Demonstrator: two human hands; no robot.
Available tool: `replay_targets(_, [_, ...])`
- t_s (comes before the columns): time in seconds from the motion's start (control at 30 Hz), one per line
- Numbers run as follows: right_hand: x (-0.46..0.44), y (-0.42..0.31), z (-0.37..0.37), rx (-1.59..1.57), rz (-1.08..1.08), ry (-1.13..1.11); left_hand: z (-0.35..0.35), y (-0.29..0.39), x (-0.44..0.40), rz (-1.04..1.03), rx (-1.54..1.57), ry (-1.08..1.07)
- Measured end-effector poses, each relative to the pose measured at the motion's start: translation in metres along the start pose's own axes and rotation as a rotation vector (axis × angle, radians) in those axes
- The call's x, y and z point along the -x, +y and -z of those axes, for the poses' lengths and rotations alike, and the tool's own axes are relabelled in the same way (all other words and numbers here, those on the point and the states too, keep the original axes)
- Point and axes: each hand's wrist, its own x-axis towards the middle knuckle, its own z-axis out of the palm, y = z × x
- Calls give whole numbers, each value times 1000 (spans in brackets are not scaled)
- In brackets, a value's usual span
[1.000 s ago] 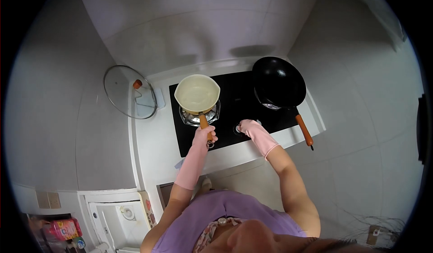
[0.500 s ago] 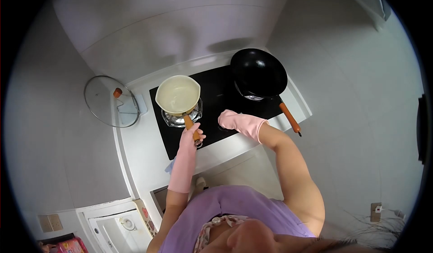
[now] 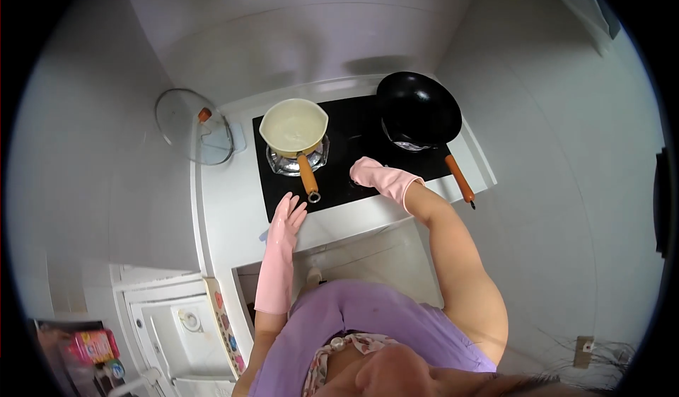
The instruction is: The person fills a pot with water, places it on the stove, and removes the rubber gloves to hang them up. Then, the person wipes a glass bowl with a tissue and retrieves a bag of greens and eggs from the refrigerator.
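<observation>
A cream saucepan (image 3: 293,125) with a wooden handle stands on the left burner of the black stove (image 3: 343,190). My left hand (image 3: 287,217), in a pink rubber glove, is off the handle, its fingers spread over the stove's front edge. Nothing is in it. In the same kind of glove, my right hand (image 3: 366,173) is closed at the front middle of the stove, over a control knob that it mostly hides. A black wok (image 3: 419,108) rests on the right burner, its wooden handle pointing to the front right.
A glass lid (image 3: 185,132) with a wooden knob stands upright in a holder at the left of the white counter (image 3: 226,217). Grey walls enclose the stove at the back and sides. A pink package (image 3: 94,346) is at the lower left.
My left hand has let go of the saucepan's handle and opened, moving slightly back towards me. My right hand has turned at the knob. The camera view has shifted.
</observation>
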Motion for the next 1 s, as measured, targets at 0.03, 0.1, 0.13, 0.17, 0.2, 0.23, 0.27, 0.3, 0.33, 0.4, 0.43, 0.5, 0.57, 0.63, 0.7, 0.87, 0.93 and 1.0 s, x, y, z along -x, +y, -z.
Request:
replay_targets(0.03, [-6, -1, -9, 41, 5, 26, 5, -3, 10, -7, 24, -9])
replay_targets(0.1, [37, -5, 22, 70, 53, 182, 11, -9, 32, -30, 72, -2])
replay_targets(0.13, [52, -10, 44, 47, -2, 66, 14, -13, 42, -43, 97, 0])
replay_targets(0.17, [65, -13, 57, 2, -35, 55, 18, -16, 53, -56, 121, 1])
replay_targets(0.2, [78, -15, 67, -44, -69, 45, 20, -20, 63, -70, 144, 1])
replay_targets(0.23, [95, -18, 77, -84, -114, 140, 18, -22, 77, -95, 155, 32])
replay_targets(0.27, [112, -22, 86, -129, -155, 231, 17, -23, 91, -126, 177, 16])
replay_targets(0.3, [124, -26, 92, -201, -193, 268, 17, -25, 104, -157, 199, 0])
replay_targets(0.33, [130, -31, 89, -228, -221, 297, 17, -28, 117, -188, 222, -15])
replay_targets(0.4, [192, -57, 130, -357, -31, 230, 14, -37, 139, -234, 377, -112])
replay_targets(0.43, [210, -77, 118, -855, 86, 242, 9, -43, 146, -257, 455, -136])
replay_targets(0.5, [227, -118, 102, -1515, 416, 100, -9, -50, 162, -279, 506, -140])
replay_targets(0.57, [241, -156, 108, -1630, 598, -53, -21, -63, 169, -326, 559, -231])
replay_targets(0.63, [262, -177, 130, -1588, 681, 0, -26, -72, 180, -386, 546, -270])
replay_targets(0.7, [268, -191, 127, -1548, 673, 182, -25, -77, 194, -466, 545, -184])
replay_targets(0.87, [262, -226, 130, -1500, 628, 292, -23, -86, 236, -646, 472, 9])
replay_targets(0.93, [263, -250, 136, -1490, 745, 233, -7, -98, 255, -698, 603, 75])
replay_targets(1.0, [261, -282, 136, -1656, 854, -158, 4, -101, 287, -689, 770, 167])
